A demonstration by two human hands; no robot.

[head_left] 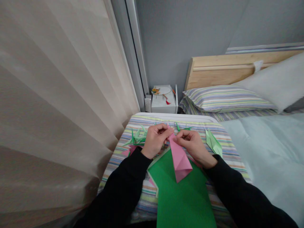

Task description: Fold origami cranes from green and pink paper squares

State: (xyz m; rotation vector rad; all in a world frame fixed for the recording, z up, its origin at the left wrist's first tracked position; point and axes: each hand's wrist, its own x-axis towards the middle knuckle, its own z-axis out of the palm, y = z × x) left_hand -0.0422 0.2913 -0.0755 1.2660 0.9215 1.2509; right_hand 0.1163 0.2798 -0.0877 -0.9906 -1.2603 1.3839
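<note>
A partly folded piece of pink origami paper (180, 158) is held up by its narrow end, its wide creased end pointing toward me. My left hand (157, 139) pinches the narrow tip between thumb and fingers. On the right edge, just below that tip, my right hand (191, 144) is closed in a pinch on the same paper. Beneath the pink paper lies a large green sheet (185, 199). Folded green paper cranes (139, 136) sit left of my left hand, and a light green folded paper (213, 143) rests to the right of my right hand.
A striped cloth (231, 152) covers the small table, with pink folded paper (129, 149) at its left. Beige curtains (71, 95) hang along the left. A white nightstand (163, 103) stands behind, and a bed with a striped pillow (228, 98) is at the right.
</note>
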